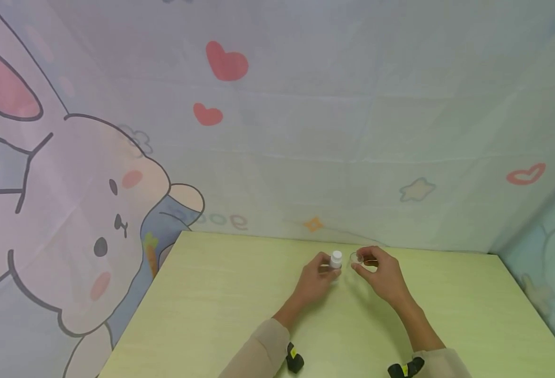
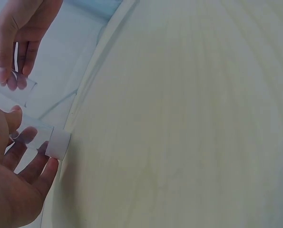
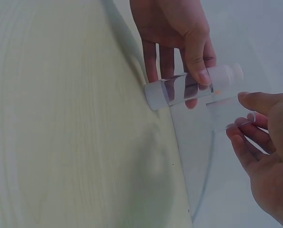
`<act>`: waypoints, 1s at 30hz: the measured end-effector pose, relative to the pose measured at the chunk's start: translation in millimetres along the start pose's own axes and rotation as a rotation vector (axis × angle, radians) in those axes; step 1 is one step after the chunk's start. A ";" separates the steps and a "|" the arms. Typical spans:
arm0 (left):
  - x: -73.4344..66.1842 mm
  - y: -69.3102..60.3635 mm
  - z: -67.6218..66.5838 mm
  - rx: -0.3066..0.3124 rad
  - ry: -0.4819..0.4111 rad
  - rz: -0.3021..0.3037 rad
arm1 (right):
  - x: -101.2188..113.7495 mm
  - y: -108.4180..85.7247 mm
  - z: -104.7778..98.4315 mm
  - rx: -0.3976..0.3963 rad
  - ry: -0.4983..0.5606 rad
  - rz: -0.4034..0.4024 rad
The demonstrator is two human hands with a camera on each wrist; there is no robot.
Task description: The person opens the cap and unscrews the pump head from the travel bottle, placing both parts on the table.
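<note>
Clear, smooth sides on that bottle (image 3: 178, 89) look slippy to me: a loose grip could let it slide, and the clear cap (image 3: 227, 113), if tilted, might clip the white top (image 1: 336, 255). Left hand (image 1: 317, 278) has thumb and fingers curled round the bottle, upright near the worktop's (image 1: 221, 304) far edge; can't tell if it's touching down. Right hand (image 1: 385, 274) pinches the cap just beside it, apart.
</note>
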State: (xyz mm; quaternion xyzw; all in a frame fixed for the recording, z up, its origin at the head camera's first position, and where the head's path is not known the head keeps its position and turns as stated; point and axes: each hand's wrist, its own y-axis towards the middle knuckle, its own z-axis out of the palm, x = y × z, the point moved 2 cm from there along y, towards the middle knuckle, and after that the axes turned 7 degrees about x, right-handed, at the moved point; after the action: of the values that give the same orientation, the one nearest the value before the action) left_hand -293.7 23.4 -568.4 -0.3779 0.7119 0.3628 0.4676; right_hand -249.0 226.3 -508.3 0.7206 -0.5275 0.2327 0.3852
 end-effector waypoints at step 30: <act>0.0 -0.9 0.5 -0.002 0.042 0.027 | -12.1 -3.0 10.6 0.034 0.018 0.029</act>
State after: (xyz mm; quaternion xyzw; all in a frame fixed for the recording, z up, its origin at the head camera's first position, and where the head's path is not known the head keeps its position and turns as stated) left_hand -292.7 23.4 -568.7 -0.3762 0.7262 0.3617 0.4474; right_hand -251.1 225.3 -524.5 0.7172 -0.5304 0.2535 0.3741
